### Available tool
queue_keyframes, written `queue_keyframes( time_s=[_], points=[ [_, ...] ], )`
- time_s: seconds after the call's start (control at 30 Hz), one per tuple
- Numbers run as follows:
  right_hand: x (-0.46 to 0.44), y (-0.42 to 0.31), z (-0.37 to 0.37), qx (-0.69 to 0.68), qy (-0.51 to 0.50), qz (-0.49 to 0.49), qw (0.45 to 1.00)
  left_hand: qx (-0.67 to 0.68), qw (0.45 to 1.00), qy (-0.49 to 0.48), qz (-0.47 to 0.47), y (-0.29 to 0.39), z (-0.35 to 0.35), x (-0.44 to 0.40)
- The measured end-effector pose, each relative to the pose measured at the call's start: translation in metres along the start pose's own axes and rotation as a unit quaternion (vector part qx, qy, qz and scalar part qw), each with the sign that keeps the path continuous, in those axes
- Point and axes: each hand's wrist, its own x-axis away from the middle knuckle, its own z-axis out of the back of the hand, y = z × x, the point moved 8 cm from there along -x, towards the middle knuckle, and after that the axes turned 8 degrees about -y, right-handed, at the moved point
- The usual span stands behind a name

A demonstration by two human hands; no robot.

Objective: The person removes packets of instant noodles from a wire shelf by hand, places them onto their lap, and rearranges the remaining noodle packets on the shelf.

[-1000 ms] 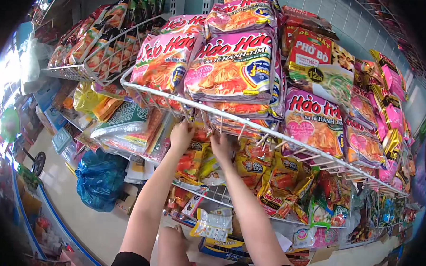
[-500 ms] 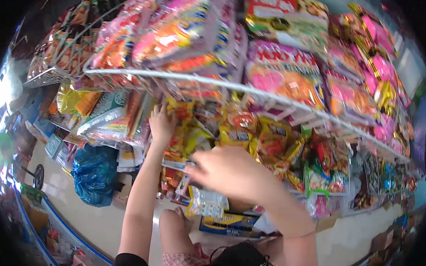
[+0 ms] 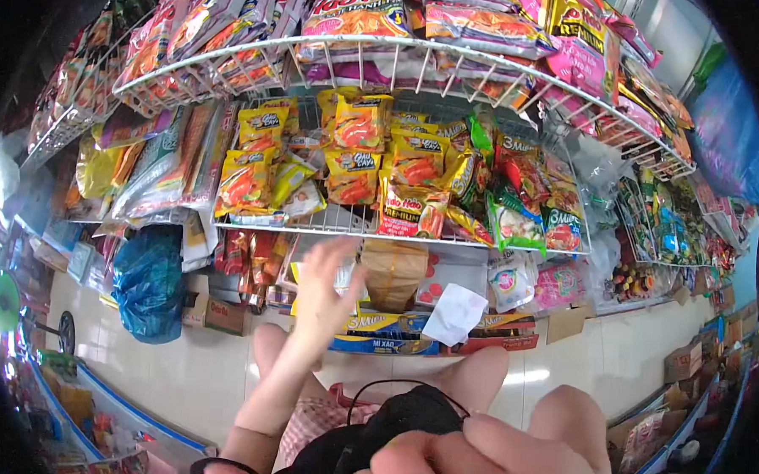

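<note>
My left hand (image 3: pixel 322 292) is hovering, fingers spread, holding nothing, before the lower shelf (image 3: pixel 299 230); yellow noodle packets (image 3: pixel 352 181) are standing there, mostly ordered, though a smaller packet (image 3: pixel 290 179) is leaning askew. My right hand (image 3: pixel 488 462) is looming close, its grip unclear.

Above the left hand (image 3: pixel 324 292), between the 2 wire levels, an upper rack (image 3: pixel 363 40) and a lower shelf (image 3: pixel 291 231), a gap opens toward the front; yellow packets (image 3: pixel 353 172) take up much of it. The shelf's front rail crosses near the fingertips. Just right of that hand, a brown package (image 3: pixel 393 276) bars the way, with a carton (image 3: pixel 383 346) below. Farther left, bare floor (image 3: pixel 208 369) leaves passage below a blue bag (image 3: pixel 149 286).
</note>
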Motion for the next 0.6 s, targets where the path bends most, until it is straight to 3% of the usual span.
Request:
queue_keyframes(
  time_s=[0.07, 0.1, 0.13, 0.17, 0.23, 0.27, 0.33, 0.37, 0.4, 0.47, 0.5, 0.53, 0.6],
  points=[
    [0.014, -0.015, 0.001, 0.011, -0.003, -0.007, 1.000, 0.049, 0.996, -0.068, 0.011, 0.031, -0.011, 0.025],
    [0.035, 0.001, -0.007, -0.174, 0.000, -0.231, 0.957, 0.035, 0.996, -0.084, 0.003, 0.039, -0.016, 0.035],
    [0.064, 0.014, -0.025, -0.346, 0.001, -0.433, 0.832, 0.022, 0.995, -0.098, -0.004, 0.046, -0.019, 0.044],
    [0.073, 0.013, -0.023, -0.348, 0.005, -0.426, 0.835, 0.021, 0.994, -0.109, -0.010, 0.048, -0.022, 0.050],
    [0.073, -0.001, -0.006, -0.184, -0.033, -0.231, 0.955, 0.021, 0.994, -0.109, -0.008, 0.048, -0.025, 0.056],
    [0.075, -0.015, -0.003, -0.091, -0.048, -0.126, 0.987, 0.023, 0.994, -0.101, -0.016, 0.049, -0.022, 0.055],
    [0.093, -0.020, 0.008, -0.099, 0.117, -0.133, 0.979, 0.019, 0.995, -0.095, -0.015, 0.047, -0.020, 0.053],
    [0.109, -0.021, -0.001, -0.097, 0.073, -0.085, 0.989, 0.020, 0.996, -0.089, -0.021, 0.044, -0.020, 0.049],
    [0.104, -0.024, -0.008, -0.088, 0.075, -0.079, 0.990, 0.028, 0.996, -0.079, -0.031, 0.037, -0.023, 0.045],
    [0.098, 0.018, -0.049, -0.146, 0.107, -0.341, 0.923, 0.015, 0.998, -0.046, -0.045, 0.007, -0.032, 0.026],
    [0.077, 0.041, -0.089, -0.114, 0.050, -0.242, 0.962, 0.003, 0.999, -0.049, -0.012, -0.023, -0.043, 0.012],
    [0.053, 0.069, -0.119, -0.258, 0.029, -0.311, 0.914, 0.002, 1.000, -0.018, -0.001, -0.043, -0.043, -0.005],
    [0.017, 0.121, -0.210, -0.356, 0.119, -0.300, 0.877, 0.000, 0.999, 0.027, 0.030, -0.079, -0.039, -0.043]
  ],
)
